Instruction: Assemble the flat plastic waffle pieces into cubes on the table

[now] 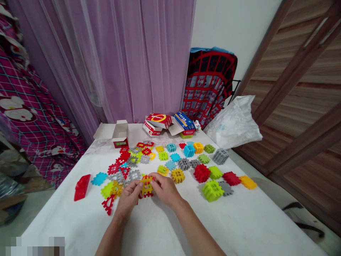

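Observation:
Between my two hands is a yellow interlocking plastic tile (146, 187) with square cut-outs, and red toothed pieces show along its top and bottom edges. My left hand (129, 195) pinches its left side with thumb and fingers. On the right side, my right hand (163, 185) grips the upper corner. Whether the red pieces are joined to the yellow tile I cannot tell. Just left of my left hand lie a red triangular tile (108, 204), a yellow tile (116, 188) and a lime green tile (107, 190). Beyond my right hand sits a yellow stack of tiles (177, 175).
Stacks of toothed tiles, such as a lime green one (212, 190) and a red one (201, 173), spread to the right. A red plastic piece (82, 187) lies far left. An open carton (120, 134), a red box (157, 122) and a white bag (234, 122) stand behind.

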`<move>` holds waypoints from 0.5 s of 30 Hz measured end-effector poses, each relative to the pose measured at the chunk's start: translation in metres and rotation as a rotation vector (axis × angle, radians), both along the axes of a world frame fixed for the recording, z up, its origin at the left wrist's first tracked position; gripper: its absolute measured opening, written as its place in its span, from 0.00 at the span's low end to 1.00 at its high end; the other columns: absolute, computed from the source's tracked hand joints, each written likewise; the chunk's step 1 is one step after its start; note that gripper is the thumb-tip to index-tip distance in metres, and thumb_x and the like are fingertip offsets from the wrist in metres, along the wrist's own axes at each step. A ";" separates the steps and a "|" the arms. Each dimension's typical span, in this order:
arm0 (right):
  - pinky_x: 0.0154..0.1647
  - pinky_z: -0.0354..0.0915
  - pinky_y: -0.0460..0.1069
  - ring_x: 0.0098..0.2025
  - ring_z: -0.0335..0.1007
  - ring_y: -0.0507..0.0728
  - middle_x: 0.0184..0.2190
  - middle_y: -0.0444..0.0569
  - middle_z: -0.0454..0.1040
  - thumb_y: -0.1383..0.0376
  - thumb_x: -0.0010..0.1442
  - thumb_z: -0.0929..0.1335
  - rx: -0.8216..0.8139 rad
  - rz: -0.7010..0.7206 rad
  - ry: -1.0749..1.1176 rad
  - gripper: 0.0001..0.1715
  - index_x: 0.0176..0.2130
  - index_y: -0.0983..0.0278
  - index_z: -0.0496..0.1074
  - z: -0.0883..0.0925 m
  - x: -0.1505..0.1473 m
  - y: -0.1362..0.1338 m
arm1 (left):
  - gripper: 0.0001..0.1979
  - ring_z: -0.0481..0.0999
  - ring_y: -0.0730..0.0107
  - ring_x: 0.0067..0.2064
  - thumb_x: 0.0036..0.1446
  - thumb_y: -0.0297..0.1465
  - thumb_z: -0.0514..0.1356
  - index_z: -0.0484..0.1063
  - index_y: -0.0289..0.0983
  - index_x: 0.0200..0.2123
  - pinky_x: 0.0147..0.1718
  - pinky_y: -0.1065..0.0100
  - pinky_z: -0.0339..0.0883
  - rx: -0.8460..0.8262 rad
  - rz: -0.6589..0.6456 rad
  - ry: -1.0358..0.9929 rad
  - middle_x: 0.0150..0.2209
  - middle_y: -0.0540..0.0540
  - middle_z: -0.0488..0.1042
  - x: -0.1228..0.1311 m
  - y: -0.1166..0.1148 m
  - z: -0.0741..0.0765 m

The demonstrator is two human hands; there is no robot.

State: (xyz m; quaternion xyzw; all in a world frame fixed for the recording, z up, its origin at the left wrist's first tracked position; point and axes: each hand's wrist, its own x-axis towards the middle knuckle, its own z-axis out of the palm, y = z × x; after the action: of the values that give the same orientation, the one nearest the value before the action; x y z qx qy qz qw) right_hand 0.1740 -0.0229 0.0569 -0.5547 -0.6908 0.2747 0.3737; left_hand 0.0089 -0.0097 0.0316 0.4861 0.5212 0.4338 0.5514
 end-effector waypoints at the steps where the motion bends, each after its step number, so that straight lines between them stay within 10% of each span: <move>1: 0.43 0.66 0.47 0.40 0.73 0.54 0.38 0.46 0.78 0.66 0.60 0.65 0.029 0.001 -0.034 0.18 0.49 0.60 0.75 0.001 0.000 -0.001 | 0.24 0.53 0.83 0.13 0.42 0.54 0.63 0.68 0.39 0.25 0.13 0.76 0.48 0.000 0.011 -0.002 0.14 0.57 0.65 0.000 0.000 0.000; 15: 0.56 0.63 0.56 0.55 0.65 0.61 0.54 0.51 0.69 0.62 0.50 0.73 0.165 0.048 -0.330 0.34 0.56 0.58 0.67 0.000 -0.009 -0.009 | 0.25 0.60 0.79 0.14 0.38 0.53 0.66 0.71 0.38 0.30 0.13 0.76 0.53 0.014 0.072 -0.039 0.13 0.59 0.63 0.005 0.001 -0.002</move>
State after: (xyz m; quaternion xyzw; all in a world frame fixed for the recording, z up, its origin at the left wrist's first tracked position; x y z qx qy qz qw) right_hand 0.1646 -0.0315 0.0568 -0.5429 -0.7760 0.1312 0.2932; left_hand 0.0135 -0.0083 0.0301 0.4624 0.5245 0.4662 0.5420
